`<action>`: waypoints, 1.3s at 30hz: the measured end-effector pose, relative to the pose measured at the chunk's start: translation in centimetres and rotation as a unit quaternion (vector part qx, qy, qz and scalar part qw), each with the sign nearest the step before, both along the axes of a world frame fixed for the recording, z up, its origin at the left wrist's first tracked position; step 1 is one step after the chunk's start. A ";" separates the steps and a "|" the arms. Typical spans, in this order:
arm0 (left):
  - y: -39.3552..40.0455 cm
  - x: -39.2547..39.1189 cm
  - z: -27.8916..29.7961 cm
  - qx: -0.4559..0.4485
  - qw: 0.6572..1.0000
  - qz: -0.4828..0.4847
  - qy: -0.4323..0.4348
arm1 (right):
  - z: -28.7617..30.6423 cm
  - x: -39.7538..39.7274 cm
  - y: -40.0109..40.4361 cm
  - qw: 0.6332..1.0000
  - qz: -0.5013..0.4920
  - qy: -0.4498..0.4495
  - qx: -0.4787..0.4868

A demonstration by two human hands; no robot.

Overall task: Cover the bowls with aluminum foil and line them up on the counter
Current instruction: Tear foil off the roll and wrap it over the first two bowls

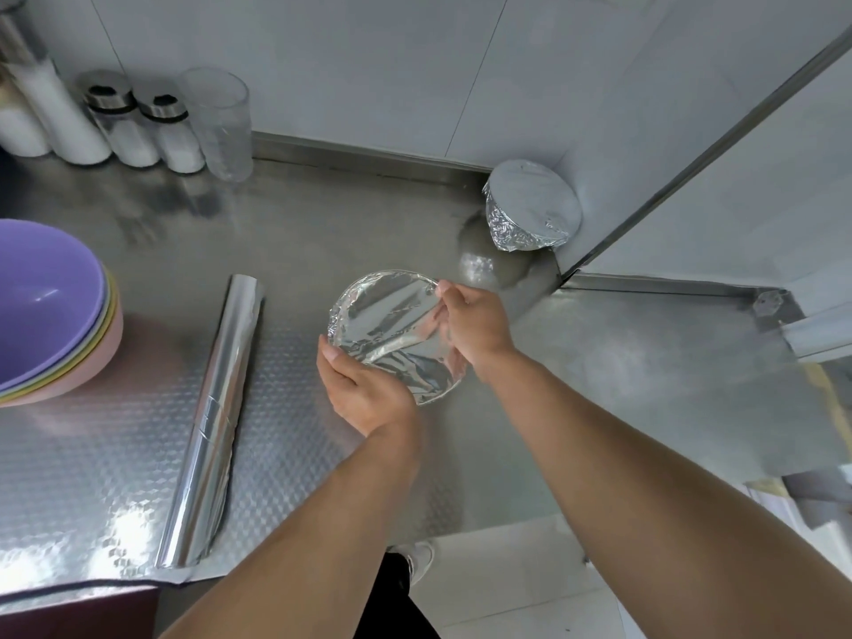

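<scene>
A foil-covered bowl (392,325) is tilted toward me above the middle of the steel counter (599,362). My left hand (364,389) cups its near-left rim from below. My right hand (470,322) grips its right rim, fingers curled over the foil edge. A second foil-covered bowl (530,207) sits in the far right corner against the wall. A stack of uncovered plastic bowls (50,311), purple on top, stands at the left edge. The aluminum foil roll (216,417) lies lengthwise on the counter between the stack and my hands.
Several shakers and a clear glass (221,122) line the back left wall. A wall panel with a metal trim (691,168) juts in at the right. The counter's front edge runs below the roll, with white floor tiles beyond.
</scene>
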State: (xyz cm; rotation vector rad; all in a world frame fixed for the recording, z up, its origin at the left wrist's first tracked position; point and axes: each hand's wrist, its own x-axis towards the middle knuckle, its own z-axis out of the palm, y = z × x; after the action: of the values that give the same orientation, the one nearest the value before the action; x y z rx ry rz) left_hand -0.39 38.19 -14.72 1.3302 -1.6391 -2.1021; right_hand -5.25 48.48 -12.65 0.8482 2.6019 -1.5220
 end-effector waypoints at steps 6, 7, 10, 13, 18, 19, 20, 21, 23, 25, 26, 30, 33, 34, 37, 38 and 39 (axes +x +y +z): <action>0.0 0.7 -0.4 0.012 1.000 -0.006 -0.023 | -1.2 1.5 -0.5 0.997 -0.069 0.034 0.020; 0.1 1.1 -0.5 0.017 0.999 -0.010 -0.026 | -1.2 1.4 -0.8 0.996 -0.077 0.041 0.029; 0.3 2.7 0.0 0.024 0.998 -0.031 -0.040 | -0.9 0.2 -1.1 0.996 -0.070 0.048 0.022; 0.0 4.5 0.4 0.030 0.995 -0.080 -0.058 | -0.4 -1.3 -1.1 0.999 -0.019 0.026 0.018; -0.4 5.2 0.6 0.160 0.982 -0.083 -0.056 | 0.1 -2.2 -0.6 1.000 0.003 -0.001 0.015; -0.4 5.2 0.9 0.166 0.980 -0.087 -0.065 | 0.1 -2.2 -0.5 1.000 -0.004 0.002 0.011; -0.4 5.2 1.2 0.169 0.978 -0.088 -0.080 | 0.1 -2.2 -0.4 1.000 -0.007 0.002 0.013; -0.3 5.3 1.5 0.169 0.978 -0.085 -0.088 | -0.1 -2.2 -0.3 1.000 -0.011 0.008 0.017; 0.0 5.5 1.6 0.155 0.978 -0.094 -0.106 | -0.2 -2.0 -0.1 0.999 -0.018 0.009 0.029; 0.3 5.8 1.4 0.153 0.972 -0.120 -0.130 | -0.4 -1.6 0.3 0.999 -0.028 0.004 0.031; 0.4 6.1 1.1 0.154 0.968 -0.146 -0.137 | -0.5 -1.5 0.4 0.999 -0.036 0.005 0.022; -0.3 7.6 1.3 0.105 0.951 -0.243 -0.160 | -0.2 -1.3 1.2 0.997 -0.053 0.002 0.050; -2.3 6.0 2.2 0.033 0.972 -0.209 -0.098 | -0.1 -1.8 1.3 0.998 -0.043 -0.002 0.053; -2.9 4.9 2.3 0.007 0.977 -0.205 -0.065 | -0.2 -1.9 1.1 0.998 -0.036 -0.006 0.042; -4.1 1.4 2.9 -0.033 0.970 -0.239 -0.017 | -0.4 -1.8 0.4 1.000 -0.008 -0.008 0.012; -4.3 0.6 2.9 -0.031 0.966 -0.257 -0.019 | -0.3 -1.8 0.3 1.000 0.013 -0.007 0.011; -4.4 0.2 3.0 -0.026 0.962 -0.271 -0.019 | -0.2 -1.9 0.1 0.999 0.041 -0.007 0.017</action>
State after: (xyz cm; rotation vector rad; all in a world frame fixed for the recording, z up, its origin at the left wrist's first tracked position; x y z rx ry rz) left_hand -0.22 33.79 -11.74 0.9834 -2.2613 -2.2883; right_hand -7.15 48.60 -12.83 0.7434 2.6242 -1.4497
